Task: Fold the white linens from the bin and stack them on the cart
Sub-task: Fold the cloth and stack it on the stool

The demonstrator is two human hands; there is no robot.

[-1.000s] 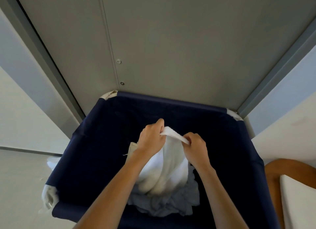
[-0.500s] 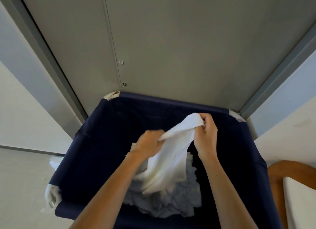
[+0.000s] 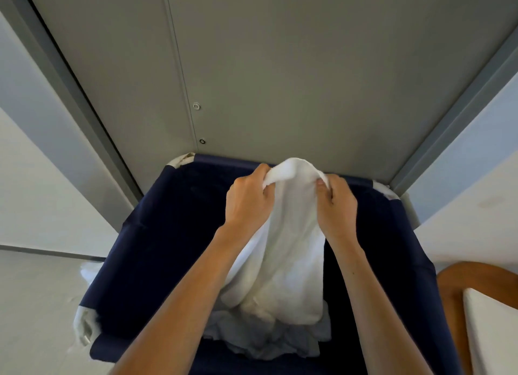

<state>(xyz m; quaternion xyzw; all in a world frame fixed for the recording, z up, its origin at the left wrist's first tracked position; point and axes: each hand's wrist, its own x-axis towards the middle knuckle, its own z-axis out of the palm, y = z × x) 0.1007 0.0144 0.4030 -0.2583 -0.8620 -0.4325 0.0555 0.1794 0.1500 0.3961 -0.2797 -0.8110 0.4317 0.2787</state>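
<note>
**Linen being lifted out of bin, folding not started**

Both hands are holding one white linen (image 3: 283,257) by its bunched top edge. Left hand (image 3: 248,203) is pinching the left end of that edge and right hand (image 3: 337,206) is pinching the right end, fingers curled round the cloth. The held edge is sitting up near the far rim of the navy bin (image 3: 168,234).

The linen is hanging loose and creased between the forearms. Its lower end is reaching down to the pile (image 3: 269,344) of crumpled linens at the bin bottom. Can't tell if it is hanging clear of the pile or touching it.

Progress is looking early:
- **This piece:** no fold is showing in it.
- **Pile:** more pieces are waiting in the bin, count not readable.
- **Cart:** not identifiable in view, so nothing can be said about how much is stacked.
- **Near right:** a wooden frame (image 3: 454,279) with a white pad (image 3: 490,332) is showing. Can't tell what it is.

Judging what is left for this piece: getting it fully out, finding corners, spreading, folding, then carrying it to the cart. After that, the same is waiting for the rest of the pile.
</note>
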